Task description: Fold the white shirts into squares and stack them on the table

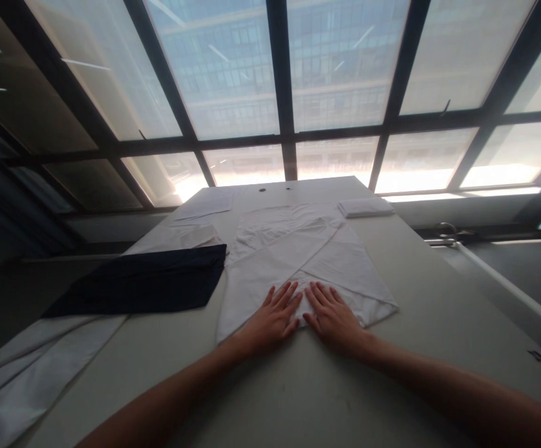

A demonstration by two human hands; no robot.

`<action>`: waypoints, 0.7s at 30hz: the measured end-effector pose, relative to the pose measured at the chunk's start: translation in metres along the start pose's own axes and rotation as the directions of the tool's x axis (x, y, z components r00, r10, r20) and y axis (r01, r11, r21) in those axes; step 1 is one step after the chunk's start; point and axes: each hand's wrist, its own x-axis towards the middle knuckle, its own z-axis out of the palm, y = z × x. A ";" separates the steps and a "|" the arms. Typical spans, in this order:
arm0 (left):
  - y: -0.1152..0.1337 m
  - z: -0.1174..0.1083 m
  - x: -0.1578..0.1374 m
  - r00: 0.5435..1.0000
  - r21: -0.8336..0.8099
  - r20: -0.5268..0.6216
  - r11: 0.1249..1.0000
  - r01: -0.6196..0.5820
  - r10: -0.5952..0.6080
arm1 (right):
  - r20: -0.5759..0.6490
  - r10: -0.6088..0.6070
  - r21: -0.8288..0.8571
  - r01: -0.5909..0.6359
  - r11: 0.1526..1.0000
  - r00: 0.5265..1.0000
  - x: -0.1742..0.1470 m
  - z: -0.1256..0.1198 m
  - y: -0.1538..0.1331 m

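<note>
A white cloth garment [270, 264] lies folded on the white table [438, 323], with diagonal folds crossing its upper side and some wrinkles toward its far end. Flat on its near part rests my left hand [272, 317], fingers stretched forward. Beside it, my right hand [330, 314] presses down on the same cloth, its fingers also extended and slightly spread. The two hands nearly meet at the fingertips and thumbs. Neither one grips anything.
To the left lies a dark navy folded cloth [144, 280] on top of long white fabric [50, 361] that runs over the table's left side. A folded white stack [366, 208] sits at the far right. Large windows [233, 68] rise behind the table.
</note>
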 end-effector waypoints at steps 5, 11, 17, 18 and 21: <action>-0.001 0.000 0.000 1.000 -0.012 0.003 1.000 0.003 -0.003 | -0.018 0.049 -0.015 -0.049 0.999 0.999 0.001 0.002 0.001; 0.005 -0.015 0.000 0.992 -0.015 0.029 0.992 -0.124 0.124 | -0.021 0.110 -0.030 -0.111 0.993 0.994 0.003 -0.001 0.001; 0.008 -0.023 0.002 0.984 -0.105 0.062 0.981 -0.160 0.167 | -0.023 0.106 -0.036 -0.107 0.994 0.994 0.004 0.001 0.002; 0.008 -0.023 0.002 0.984 -0.118 0.068 0.981 -0.155 0.164 | -0.024 0.103 -0.036 -0.104 0.994 0.994 0.004 0.002 0.003; 0.007 -0.022 0.002 0.985 -0.136 0.065 0.979 -0.151 0.161 | -0.056 0.096 -0.043 -0.098 0.994 0.994 0.002 0.002 0.001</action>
